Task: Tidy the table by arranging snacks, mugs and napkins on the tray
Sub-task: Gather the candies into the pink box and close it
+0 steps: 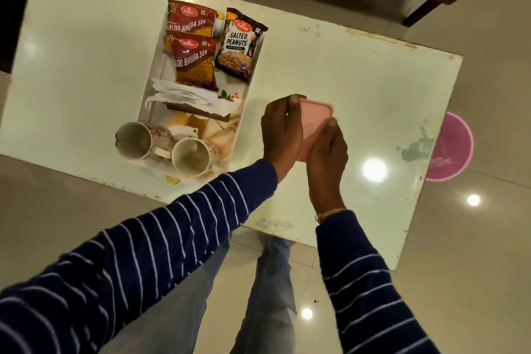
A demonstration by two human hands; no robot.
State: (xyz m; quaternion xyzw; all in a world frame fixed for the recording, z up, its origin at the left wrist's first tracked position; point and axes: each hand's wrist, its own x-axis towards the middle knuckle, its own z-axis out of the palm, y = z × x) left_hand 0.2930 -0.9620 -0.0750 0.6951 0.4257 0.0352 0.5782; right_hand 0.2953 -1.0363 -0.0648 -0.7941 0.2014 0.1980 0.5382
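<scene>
Both hands meet over the glossy pale table (359,89), clamped on a pink container (314,115) with rounded corners and a smooth, matte plastic look. The left hand (283,135) curls its fingers (296,105) over the container's near-left edge, closed against the rim, while the right hand (326,152) grips the lower right side, its thumb pressed flat on the top face; the rest of its fingers are hidden beneath, so how they lie cannot be told. The container is held tilted, just right of the tray (244,100), apart from it. That tray is long, white and rectangular with printed pictures on its floor. At its far end lie two shiny red foil packets of aloo bhujia sev (194,62), overlapping, with a dark glossy packet of salted peanuts (240,43) beside them on the right. In the middle sits a loose stack of thin white napkins (184,96), crinkled at the edges. At the near end two ceramic mugs (161,144) with red patterned sides lie tipped, mouths open toward the camera. Both sleeves are dark blue with thin white stripes
</scene>
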